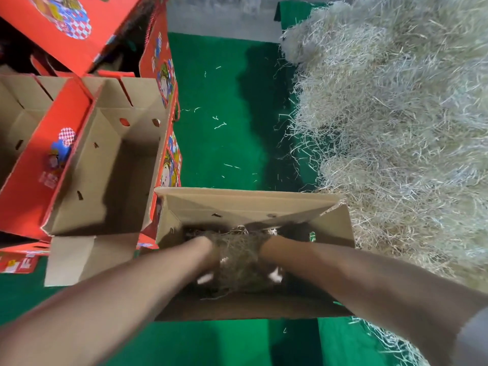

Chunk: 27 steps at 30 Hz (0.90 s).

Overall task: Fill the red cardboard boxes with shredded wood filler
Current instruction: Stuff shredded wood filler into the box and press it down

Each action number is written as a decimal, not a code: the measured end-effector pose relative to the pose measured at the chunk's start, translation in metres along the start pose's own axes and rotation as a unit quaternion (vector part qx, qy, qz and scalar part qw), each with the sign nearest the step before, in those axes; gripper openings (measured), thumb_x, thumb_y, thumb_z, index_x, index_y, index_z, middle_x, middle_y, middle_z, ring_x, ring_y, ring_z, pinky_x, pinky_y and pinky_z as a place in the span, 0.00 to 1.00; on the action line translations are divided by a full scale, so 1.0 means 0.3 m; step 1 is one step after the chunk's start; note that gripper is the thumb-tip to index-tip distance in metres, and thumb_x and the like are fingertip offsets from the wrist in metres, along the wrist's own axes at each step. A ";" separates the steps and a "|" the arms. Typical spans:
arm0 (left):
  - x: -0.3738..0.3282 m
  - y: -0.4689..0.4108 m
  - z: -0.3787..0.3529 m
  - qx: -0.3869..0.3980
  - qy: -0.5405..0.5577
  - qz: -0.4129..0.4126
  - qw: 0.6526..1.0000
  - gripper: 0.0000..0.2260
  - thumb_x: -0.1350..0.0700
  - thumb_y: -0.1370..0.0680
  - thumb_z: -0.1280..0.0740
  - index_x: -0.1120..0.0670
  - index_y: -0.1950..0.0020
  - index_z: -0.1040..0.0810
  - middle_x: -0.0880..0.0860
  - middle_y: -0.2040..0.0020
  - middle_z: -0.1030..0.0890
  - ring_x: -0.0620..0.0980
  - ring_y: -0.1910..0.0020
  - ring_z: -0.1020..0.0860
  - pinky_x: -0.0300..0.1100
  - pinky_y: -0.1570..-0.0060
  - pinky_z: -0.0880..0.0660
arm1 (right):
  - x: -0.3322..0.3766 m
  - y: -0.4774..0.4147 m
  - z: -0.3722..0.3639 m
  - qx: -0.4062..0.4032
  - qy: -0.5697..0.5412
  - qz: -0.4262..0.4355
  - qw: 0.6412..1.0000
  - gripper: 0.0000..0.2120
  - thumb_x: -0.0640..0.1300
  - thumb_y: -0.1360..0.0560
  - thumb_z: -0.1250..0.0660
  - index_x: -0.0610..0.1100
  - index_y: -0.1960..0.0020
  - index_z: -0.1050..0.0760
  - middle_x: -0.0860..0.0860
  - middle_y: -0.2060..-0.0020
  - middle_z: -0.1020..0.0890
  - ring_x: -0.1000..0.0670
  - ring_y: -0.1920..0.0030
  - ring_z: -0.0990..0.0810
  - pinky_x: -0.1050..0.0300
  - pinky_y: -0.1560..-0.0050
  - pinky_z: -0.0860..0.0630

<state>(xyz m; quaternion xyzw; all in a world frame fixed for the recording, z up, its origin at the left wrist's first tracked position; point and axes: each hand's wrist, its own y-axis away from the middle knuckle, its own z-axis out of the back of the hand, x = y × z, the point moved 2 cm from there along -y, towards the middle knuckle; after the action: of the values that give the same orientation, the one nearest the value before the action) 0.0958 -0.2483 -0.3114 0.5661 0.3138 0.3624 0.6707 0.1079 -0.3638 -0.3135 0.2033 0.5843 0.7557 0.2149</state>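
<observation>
Both forearms reach past the great filler heap (396, 114) on my right into the open red box (250, 203) touching it. Inside, left grip (211, 258) and right grip (267, 250) flank a filler wad (237, 260); blur hides whether they clench or lie slack.

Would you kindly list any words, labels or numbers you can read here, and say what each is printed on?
None reads clearly.
Open red box: small white print beneath the cartoon, too blurred to read.
Standing red box: large lettering down its side, blurred.
Flat red piece at lower left: white characters, blurred.
</observation>
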 end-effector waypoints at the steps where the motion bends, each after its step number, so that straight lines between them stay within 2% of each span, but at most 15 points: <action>1: 0.009 -0.004 -0.015 -0.005 -0.013 0.004 1.000 0.16 0.63 0.25 0.36 0.63 0.38 0.25 0.62 0.36 0.27 0.58 0.40 0.26 0.47 0.45 0.29 | -0.017 -0.004 -0.011 -0.039 0.011 -0.011 0.999 0.18 0.46 0.22 0.42 0.39 0.35 0.29 0.42 0.43 0.25 0.43 0.42 0.27 0.54 0.42 0.31; 4: 0.041 -0.040 -0.066 0.016 -0.021 -0.014 1.000 0.16 0.61 0.23 0.38 0.62 0.35 0.27 0.61 0.35 0.27 0.59 0.37 0.28 0.47 0.41 0.30 | -0.040 -0.022 -0.039 -0.051 0.046 0.000 0.998 0.22 0.49 0.21 0.42 0.43 0.30 0.34 0.44 0.35 0.28 0.42 0.38 0.28 0.51 0.39 0.32; 5: 0.046 -0.048 -0.063 -0.027 -0.016 -0.020 0.999 0.15 0.61 0.22 0.38 0.62 0.35 0.27 0.60 0.36 0.26 0.59 0.39 0.27 0.48 0.42 0.29 | -0.035 -0.025 -0.038 -0.054 0.036 0.001 0.998 0.21 0.47 0.22 0.42 0.44 0.30 0.34 0.44 0.37 0.27 0.43 0.40 0.27 0.50 0.41 0.30; 6: 0.047 -0.050 -0.044 -0.109 -0.011 -0.020 0.994 0.14 0.61 0.22 0.38 0.61 0.37 0.26 0.60 0.38 0.25 0.58 0.40 0.25 0.49 0.45 0.27 | -0.023 -0.027 -0.022 -0.072 0.027 0.004 0.997 0.19 0.44 0.22 0.40 0.43 0.32 0.32 0.45 0.42 0.24 0.44 0.46 0.25 0.51 0.46 0.28; 8: 0.037 -0.051 0.001 -0.269 0.013 0.000 0.963 0.14 0.62 0.23 0.39 0.58 0.38 0.26 0.58 0.40 0.23 0.57 0.42 0.23 0.49 0.48 0.25 | 0.002 -0.027 0.025 -0.174 -0.015 0.004 0.985 0.12 0.39 0.25 0.37 0.41 0.42 0.26 0.46 0.51 0.21 0.47 0.57 0.25 0.55 0.58 0.27; 9: 0.031 -0.059 0.013 -0.296 0.018 0.004 0.955 0.15 0.62 0.23 0.40 0.58 0.36 0.27 0.58 0.40 0.23 0.57 0.42 0.23 0.49 0.48 0.25 | 0.012 -0.023 0.044 -0.228 -0.035 0.003 0.973 0.11 0.37 0.27 0.36 0.40 0.45 0.25 0.46 0.51 0.21 0.47 0.58 0.24 0.56 0.60 0.28; 11: 0.019 -0.078 0.003 -0.225 0.007 -0.016 0.974 0.16 0.62 0.22 0.38 0.60 0.35 0.29 0.59 0.38 0.24 0.57 0.41 0.24 0.48 0.44 0.27 | 0.026 -0.024 0.046 -0.241 -0.025 0.007 0.970 0.12 0.36 0.26 0.37 0.39 0.43 0.25 0.45 0.47 0.21 0.46 0.53 0.22 0.55 0.60 0.28; 13: 0.023 -0.096 -0.039 -0.076 0.017 -0.022 0.997 0.16 0.61 0.22 0.38 0.63 0.35 0.28 0.61 0.36 0.26 0.59 0.38 0.27 0.49 0.40 0.30 | 0.033 -0.053 -0.003 -0.131 0.024 0.021 0.991 0.16 0.37 0.24 0.40 0.38 0.36 0.29 0.43 0.41 0.25 0.44 0.48 0.24 0.53 0.56 0.27; 15: 0.039 -0.098 -0.087 0.004 0.036 -0.016 0.999 0.16 0.58 0.20 0.41 0.62 0.34 0.30 0.60 0.34 0.29 0.59 0.36 0.30 0.49 0.37 0.33 | 0.020 -0.065 -0.063 -0.036 0.057 0.007 0.998 0.16 0.38 0.24 0.39 0.37 0.36 0.29 0.41 0.38 0.27 0.42 0.42 0.25 0.51 0.51 0.28; 19: 0.064 -0.090 -0.128 -0.008 -0.074 -0.012 0.997 0.16 0.56 0.19 0.42 0.60 0.34 0.29 0.59 0.35 0.28 0.57 0.36 0.30 0.51 0.36 0.34 | 0.003 -0.045 -0.095 -0.036 0.075 -0.021 0.996 0.15 0.40 0.24 0.38 0.38 0.38 0.27 0.42 0.41 0.24 0.41 0.42 0.24 0.52 0.52 0.27; 21: 0.057 -0.083 -0.099 -0.097 -0.124 -0.017 0.987 0.14 0.56 0.20 0.40 0.59 0.36 0.27 0.58 0.36 0.26 0.57 0.36 0.29 0.53 0.37 0.33 | 0.017 -0.045 -0.073 -0.051 0.093 -0.004 0.994 0.14 0.40 0.24 0.37 0.39 0.40 0.26 0.42 0.43 0.23 0.42 0.45 0.23 0.51 0.55 0.27; 22: 0.053 -0.070 -0.072 -0.173 -0.109 -0.014 0.979 0.13 0.57 0.21 0.39 0.57 0.39 0.25 0.57 0.38 0.25 0.57 0.38 0.27 0.53 0.40 0.32 | 0.027 -0.048 -0.050 -0.098 0.091 0.004 0.991 0.12 0.39 0.24 0.38 0.39 0.42 0.25 0.43 0.44 0.22 0.43 0.47 0.22 0.51 0.56 0.26; 24: 0.051 -0.068 -0.027 -0.322 -0.047 -0.008 0.946 0.11 0.59 0.22 0.40 0.56 0.42 0.23 0.55 0.40 0.24 0.56 0.40 0.25 0.50 0.44 0.28 | 0.041 -0.041 0.005 -0.253 0.034 0.012 0.967 0.12 0.37 0.25 0.39 0.40 0.43 0.25 0.43 0.45 0.22 0.43 0.48 0.22 0.51 0.58 0.26; 25: 0.051 -0.066 -0.013 -0.368 -0.028 -0.007 0.929 0.12 0.61 0.22 0.41 0.56 0.42 0.23 0.55 0.41 0.24 0.56 0.42 0.24 0.50 0.46 0.27 | 0.045 -0.045 0.020 -0.303 0.009 0.025 0.953 0.13 0.37 0.26 0.39 0.40 0.41 0.26 0.42 0.43 0.24 0.42 0.47 0.22 0.50 0.57 0.26; 27: 0.056 -0.082 -0.023 -0.369 -0.079 -0.020 0.926 0.13 0.62 0.22 0.43 0.58 0.40 0.25 0.56 0.42 0.23 0.56 0.43 0.23 0.49 0.49 0.26 | 0.047 -0.062 0.020 -0.298 0.002 0.049 0.953 0.19 0.38 0.26 0.38 0.43 0.35 0.29 0.41 0.36 0.31 0.40 0.41 0.26 0.48 0.50 0.26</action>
<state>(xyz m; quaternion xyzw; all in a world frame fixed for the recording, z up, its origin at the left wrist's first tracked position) 0.1023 -0.2327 -0.3369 0.2991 0.1151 0.3935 0.8617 0.1012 -0.3469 -0.3292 0.1568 0.3223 0.9056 0.2268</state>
